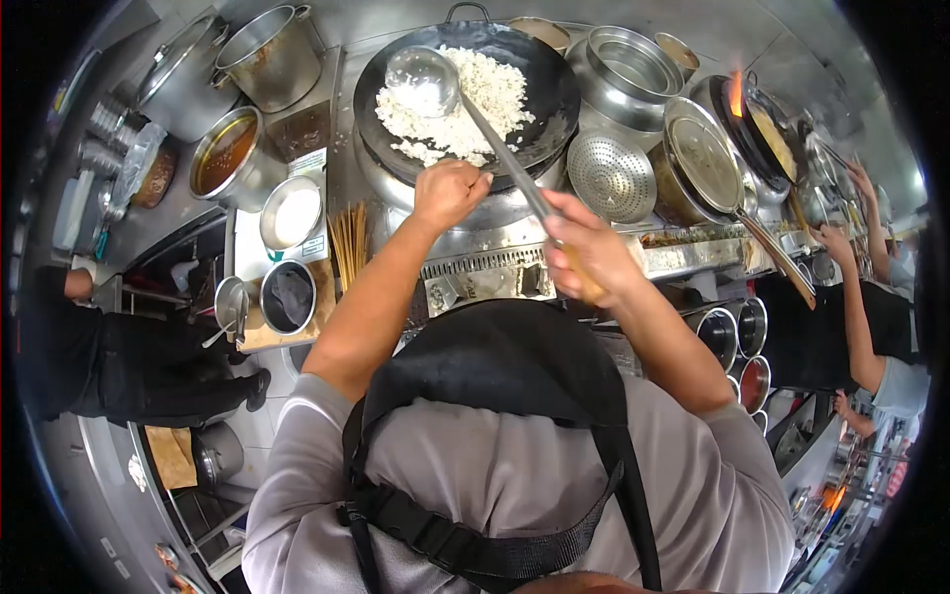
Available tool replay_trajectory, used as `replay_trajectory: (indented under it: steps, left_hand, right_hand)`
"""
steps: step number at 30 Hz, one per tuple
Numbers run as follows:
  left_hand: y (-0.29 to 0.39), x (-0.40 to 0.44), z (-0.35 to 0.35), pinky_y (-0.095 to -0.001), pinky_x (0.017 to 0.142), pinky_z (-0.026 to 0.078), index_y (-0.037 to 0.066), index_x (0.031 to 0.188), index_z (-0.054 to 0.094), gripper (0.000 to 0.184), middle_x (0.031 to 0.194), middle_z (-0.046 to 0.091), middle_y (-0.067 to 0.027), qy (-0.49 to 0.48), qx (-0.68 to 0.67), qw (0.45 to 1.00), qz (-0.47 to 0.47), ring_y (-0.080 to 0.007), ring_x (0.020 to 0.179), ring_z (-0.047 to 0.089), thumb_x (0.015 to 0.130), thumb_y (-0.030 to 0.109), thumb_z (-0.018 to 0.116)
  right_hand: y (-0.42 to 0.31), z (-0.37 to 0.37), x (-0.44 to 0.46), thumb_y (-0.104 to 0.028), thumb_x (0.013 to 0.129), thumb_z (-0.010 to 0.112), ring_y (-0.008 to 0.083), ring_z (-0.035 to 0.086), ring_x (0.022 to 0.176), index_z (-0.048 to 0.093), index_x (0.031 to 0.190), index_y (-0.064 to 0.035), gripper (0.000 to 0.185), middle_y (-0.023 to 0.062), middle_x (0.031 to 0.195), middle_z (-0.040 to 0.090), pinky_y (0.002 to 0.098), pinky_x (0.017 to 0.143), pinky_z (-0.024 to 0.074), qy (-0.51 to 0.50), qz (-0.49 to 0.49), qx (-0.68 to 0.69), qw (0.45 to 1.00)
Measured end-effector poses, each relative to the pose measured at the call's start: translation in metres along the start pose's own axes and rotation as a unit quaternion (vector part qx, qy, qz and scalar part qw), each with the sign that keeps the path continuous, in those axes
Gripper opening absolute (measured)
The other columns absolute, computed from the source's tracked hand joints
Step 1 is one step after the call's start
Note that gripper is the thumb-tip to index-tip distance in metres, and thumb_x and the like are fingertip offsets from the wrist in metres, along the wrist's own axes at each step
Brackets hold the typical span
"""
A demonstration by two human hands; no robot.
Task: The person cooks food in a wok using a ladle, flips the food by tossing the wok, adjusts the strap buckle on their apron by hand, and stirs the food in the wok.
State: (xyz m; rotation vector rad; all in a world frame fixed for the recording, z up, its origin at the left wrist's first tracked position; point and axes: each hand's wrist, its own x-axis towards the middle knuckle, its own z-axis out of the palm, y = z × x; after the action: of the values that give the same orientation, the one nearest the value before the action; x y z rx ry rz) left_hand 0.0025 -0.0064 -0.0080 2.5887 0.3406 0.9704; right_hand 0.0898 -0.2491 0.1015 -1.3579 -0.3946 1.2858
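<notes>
A large black wok (539,94) sits on the burner in front of me, with white rice (485,84) spread across its middle and left. My left hand (452,195) is closed on the wok's near rim; what its fingers wrap round there is partly hidden. In my right hand (589,247) is the wooden grip of a long-handled metal ladle (423,81). The ladle's round bowl rests on the rice at the wok's left side, and its shaft slants over the near right rim.
Right of the wok are a perforated strainer (612,178), metal bowls (633,64) and a mesh skimmer (703,148) over a pot. Flame rises by another wok (772,139), near a co-worker's hands. Leftward stand a pot of reddish-brown liquid (226,153), a white-filled bowl (292,218) and bamboo sticks (348,243).
</notes>
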Motion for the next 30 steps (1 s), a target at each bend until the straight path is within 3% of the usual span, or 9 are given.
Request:
replay_trajectory:
  steps: [2,3,6,12,16,19,23,25,30]
  left_hand:
    - [0.000,-0.001,0.000,-0.0469,0.062,0.051,0.008,0.061,0.059,0.037,0.068,0.062,-0.0096,0.001,0.012,1.000,0.000,-0.0326,0.069,0.063,0.091,0.029,0.067]
    - [0.000,-0.001,-0.001,-0.0473,0.062,0.051,0.008,0.061,0.058,0.037,0.068,0.062,-0.0097,0.001,0.012,1.000,0.002,-0.0329,0.069,0.063,0.091,0.029,0.066]
    - [0.002,0.002,-0.004,-0.0460,0.067,0.054,0.008,0.062,0.061,0.037,0.070,0.065,-0.0092,-0.016,0.019,1.000,-0.005,-0.0322,0.072,0.066,0.091,0.031,0.064]
    - [-0.001,0.002,-0.002,-0.0465,0.067,0.053,0.008,0.063,0.061,0.037,0.071,0.065,-0.0098,-0.030,0.010,0.999,-0.026,-0.0340,0.073,0.066,0.091,0.032,0.063]
    - [0.002,0.000,-0.001,-0.0464,0.064,0.052,0.007,0.062,0.060,0.036,0.069,0.064,-0.0107,-0.013,0.017,1.000,-0.003,-0.0336,0.070,0.064,0.090,0.029,0.065]
    - [-0.001,0.002,-0.002,-0.0462,0.064,0.052,0.007,0.063,0.061,0.035,0.070,0.065,-0.0105,-0.012,0.013,1.000,-0.001,-0.0335,0.070,0.064,0.090,0.029,0.065]
    - [-0.001,0.002,-0.001,-0.0461,0.062,0.051,0.006,0.061,0.058,0.037,0.067,0.063,-0.0102,0.010,-0.006,1.000,0.006,-0.0332,0.066,0.063,0.090,0.027,0.066]
    - [0.001,-0.002,-0.001,-0.0463,0.061,0.051,0.006,0.060,0.057,0.037,0.067,0.062,-0.0103,0.011,-0.009,1.000,0.003,-0.0331,0.066,0.062,0.090,0.027,0.066]
    - [0.001,0.001,-0.004,-0.0456,0.066,0.053,0.007,0.062,0.060,0.037,0.071,0.066,-0.0095,-0.026,0.014,0.999,-0.014,-0.0324,0.072,0.065,0.090,0.031,0.064]
  right_hand:
    - [-0.001,-0.020,-0.014,-0.022,0.105,0.054,0.0142,0.045,0.044,0.045,0.145,-0.0180,0.042,0.0036,0.067,0.050,0.0272,0.037,0.0353,-0.135,0.048,0.257,0.956]
    - [0.004,-0.024,-0.007,-0.021,0.105,0.053,0.0143,0.045,0.043,0.043,0.145,-0.0203,0.041,0.0039,0.067,0.051,0.0268,0.036,0.0354,-0.141,0.078,0.277,0.947]
    - [0.006,-0.012,0.043,-0.024,0.104,0.055,0.0134,0.046,0.044,0.041,0.143,-0.0184,0.041,0.0033,0.067,0.051,0.0262,0.037,0.0350,-0.020,0.067,0.144,0.987]
    - [-0.019,-0.021,0.023,-0.022,0.104,0.056,0.0114,0.044,0.043,0.043,0.143,-0.0189,0.041,0.0020,0.068,0.051,0.0254,0.035,0.0343,-0.088,-0.035,0.232,0.968]
    - [-0.006,-0.014,0.087,-0.024,0.101,0.060,0.0139,0.048,0.044,0.042,0.145,-0.0158,0.048,0.0029,0.068,0.054,0.0298,0.037,0.0375,-0.001,0.023,0.084,0.996]
    - [-0.014,-0.004,0.068,-0.020,0.101,0.059,0.0139,0.048,0.045,0.039,0.151,-0.0142,0.054,0.0035,0.069,0.055,0.0307,0.037,0.0376,0.025,-0.074,-0.092,0.993]
    - [-0.016,-0.035,-0.006,-0.019,0.101,0.057,0.0137,0.048,0.045,0.040,0.149,-0.0115,0.051,0.0031,0.068,0.054,0.0301,0.037,0.0373,0.043,-0.070,-0.055,0.995]
    - [-0.016,-0.039,-0.018,-0.018,0.103,0.054,0.0129,0.044,0.044,0.039,0.150,-0.0180,0.050,0.0033,0.067,0.052,0.0284,0.038,0.0360,0.088,-0.022,0.050,0.995]
    - [-0.014,-0.054,0.023,-0.020,0.104,0.053,0.0125,0.042,0.043,0.042,0.145,-0.0184,0.043,0.0035,0.067,0.050,0.0287,0.038,0.0346,0.096,-0.007,0.034,0.995]
